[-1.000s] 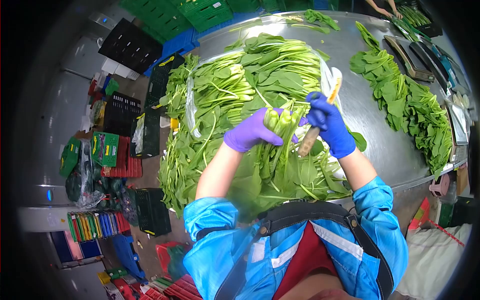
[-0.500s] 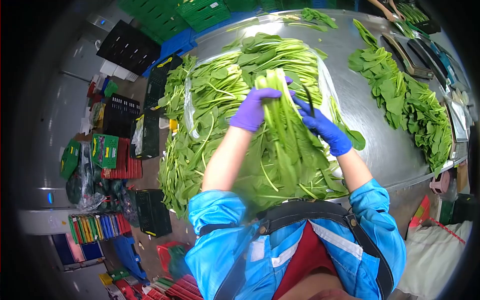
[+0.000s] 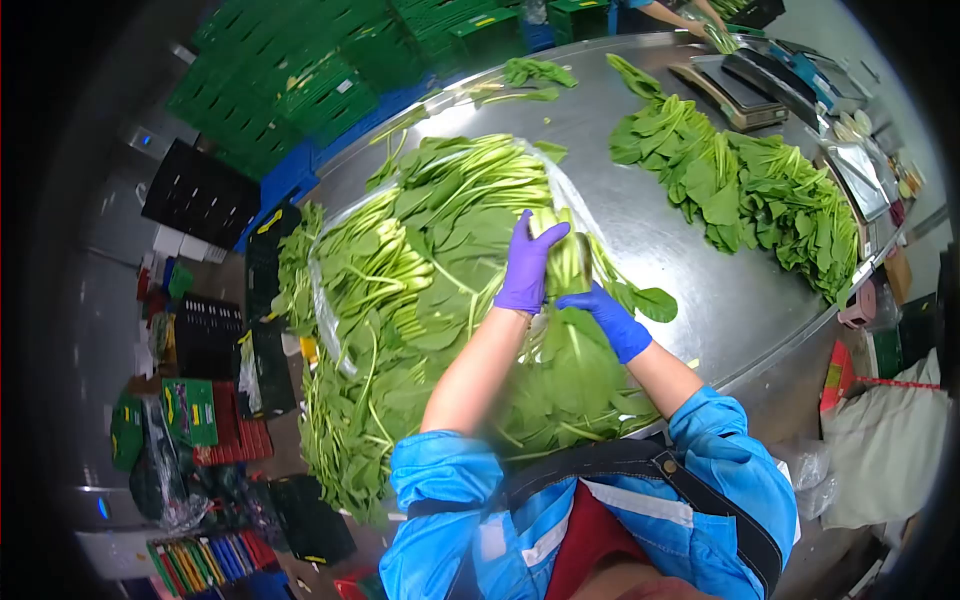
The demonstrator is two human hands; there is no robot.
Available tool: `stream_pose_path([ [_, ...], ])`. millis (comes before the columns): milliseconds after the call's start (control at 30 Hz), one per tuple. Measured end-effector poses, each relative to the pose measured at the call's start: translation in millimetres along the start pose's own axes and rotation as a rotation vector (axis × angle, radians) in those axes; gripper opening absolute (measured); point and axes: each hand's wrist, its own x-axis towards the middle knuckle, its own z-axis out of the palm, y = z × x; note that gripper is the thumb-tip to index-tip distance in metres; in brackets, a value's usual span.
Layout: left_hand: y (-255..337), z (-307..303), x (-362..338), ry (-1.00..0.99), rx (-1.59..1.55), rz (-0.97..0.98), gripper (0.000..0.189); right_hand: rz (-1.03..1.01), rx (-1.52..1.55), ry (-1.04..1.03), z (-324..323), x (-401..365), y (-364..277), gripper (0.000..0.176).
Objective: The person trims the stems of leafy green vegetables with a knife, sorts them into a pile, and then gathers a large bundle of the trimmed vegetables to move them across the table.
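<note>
My left hand [image 3: 525, 265], in a purple glove, is closed around a bunch of leafy greens [image 3: 566, 262] near its pale stem ends. The stems point away from me and the broad leaves hang toward my body. My right hand [image 3: 612, 322], in a blue glove, is closed on a knife [image 3: 585, 260]. Its narrow dark blade stands along the right side of the stems; the handle is hidden in the glove. Beneath both hands spreads a large heap of the same greens [image 3: 370, 260], partly on a clear plastic sheet [image 3: 575, 200].
A steel table [image 3: 690, 335] carries the heap. Along its right side lies a row of greens [image 3: 740, 190], beside a weighing scale [image 3: 735, 90]. At the far edge another person's hands [image 3: 705, 22] hold greens. Green crates [image 3: 340, 90] are stacked behind; black crates [image 3: 210, 335] stand left.
Both hands and the bunch have moved lower in view, while my head view has shifted. The knife, earlier sticking up from my right hand, is now against the stems.
</note>
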Motion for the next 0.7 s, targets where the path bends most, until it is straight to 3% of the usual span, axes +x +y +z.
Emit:
stream_pose_path([
  [33, 7.7, 10.2, -1.3, 0.018, 0.077, -0.013, 0.080, 0.010, 0.063, -0.005, -16.8, 5.6, -6.8, 0.054],
  [67, 18.4, 13.1, -4.8, -0.116, 0.060, -0.073, 0.091, -0.044, 0.145, 0.015, -34.6, 6.8, -12.7, 0.054],
  [167, 18.9, 9.4, -6.4, -0.158, 0.037, -0.010, 0.084, -0.062, 0.196, 0.270, -56.7, -0.3, -78.2, 0.037],
  [233, 10.5, -3.0, -13.3, -0.166, 0.029, -0.050, 0.077, -0.328, -0.201, 0.436, -123.1, 38.3, -107.3, 0.029],
  [300, -0.8, -21.9, -25.8, -0.319, -0.051, -0.162, 0.069, -0.431, -0.194, 0.525, -189.7, 77.5, -139.5, 0.023],
  [333, -1.7, -25.9, -34.5, -0.312, 0.017, -0.213, 0.065, -0.398, -0.176, 0.582, -216.8, 94.5, -159.8, 0.036],
  [400, -8.3, -36.3, -50.4, -0.314, 0.042, -0.285, 0.062, -0.539, -0.326, 0.658, -251.2, 124.0, -194.6, 0.044],
  [500, -25.9, -54.7, -69.1, -0.324, -0.018, -0.290, 0.060, -0.605, -0.658, 0.982, -386.2, 204.7, -216.2, 0.053],
  [533, -29.5, -58.7, -74.6, -0.328, -0.031, -0.277, 0.059, -0.601, -0.655, 0.982, -368.4, 195.8, -222.4, 0.053],
  [600, -33.7, -63.1, -84.6, -0.311, -0.062, -0.316, 0.059, -0.332, -1.220, 1.395, -338.2, 164.8, -224.0, 0.057],
  [700, -51.6, -76.1, -95.4, -0.298, -0.148, -0.359, 0.057, -0.240, -1.210, 1.247, -341.1, 137.7, -186.0, 0.054],
])
